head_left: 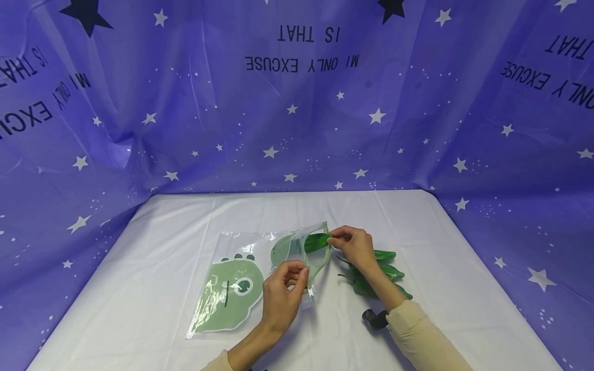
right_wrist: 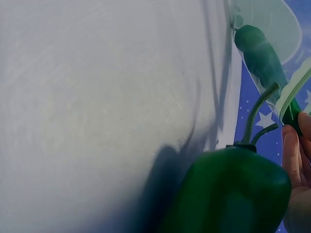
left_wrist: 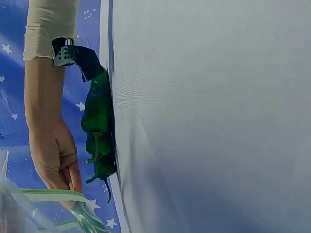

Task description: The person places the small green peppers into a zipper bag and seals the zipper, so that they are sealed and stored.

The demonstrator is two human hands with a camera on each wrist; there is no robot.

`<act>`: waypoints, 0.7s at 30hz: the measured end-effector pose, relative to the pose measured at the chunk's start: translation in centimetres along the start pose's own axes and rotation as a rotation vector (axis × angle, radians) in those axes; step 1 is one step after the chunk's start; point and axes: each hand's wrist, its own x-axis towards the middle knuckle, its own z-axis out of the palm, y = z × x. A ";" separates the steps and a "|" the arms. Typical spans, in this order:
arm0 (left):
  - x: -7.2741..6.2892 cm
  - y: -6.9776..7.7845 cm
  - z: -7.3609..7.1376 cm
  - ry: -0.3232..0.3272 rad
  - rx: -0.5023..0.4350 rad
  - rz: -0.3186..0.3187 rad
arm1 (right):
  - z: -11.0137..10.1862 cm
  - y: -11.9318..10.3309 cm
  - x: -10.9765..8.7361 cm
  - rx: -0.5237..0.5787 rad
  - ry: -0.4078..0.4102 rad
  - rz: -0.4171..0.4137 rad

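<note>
A clear zip bag [head_left: 227, 247] with green cartoon faces printed on it lies on the white table, its mouth raised and spread towards the right. My left hand [head_left: 283, 296] pinches the near edge of that mouth between thumb and fingers. With its fingertips, my right hand [head_left: 356, 248] holds a long green pepper [head_left: 317, 242] by one end at the opening. Most of this pepper is inside the bag, and the right wrist view shows its body [right_wrist: 262, 60] through the plastic. The left hand's grip is out of sight in both wrist views.
Several more green peppers [head_left: 391, 271] lie in a group beneath the right forearm, with thin stems pointing left. A black wrist device [head_left: 375, 319] sits at the right cuff. Purple star-patterned cloth [head_left: 297, 134] hangs around the white table [head_left: 176, 216].
</note>
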 end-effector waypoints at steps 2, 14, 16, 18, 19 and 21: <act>0.0 0.0 0.0 0.002 -0.004 0.006 | 0.1 -0.1 0.0 0.002 0.005 0.004; -0.2 -0.2 0.0 0.001 -0.030 0.044 | 0.8 -0.4 -0.3 0.003 0.032 -0.051; -0.2 -0.2 0.0 0.000 -0.032 0.045 | 0.9 -0.4 -0.3 -0.005 0.033 -0.060; -0.2 -0.2 0.1 -0.003 -0.033 0.043 | 1.1 -0.4 -0.4 -0.011 0.028 -0.069; -0.3 -0.2 0.1 -0.003 -0.034 0.045 | 1.1 -0.5 -0.4 -0.012 0.027 -0.075; -0.3 -0.2 0.2 -0.005 -0.031 0.047 | 1.3 -0.5 -0.4 -0.011 0.024 -0.081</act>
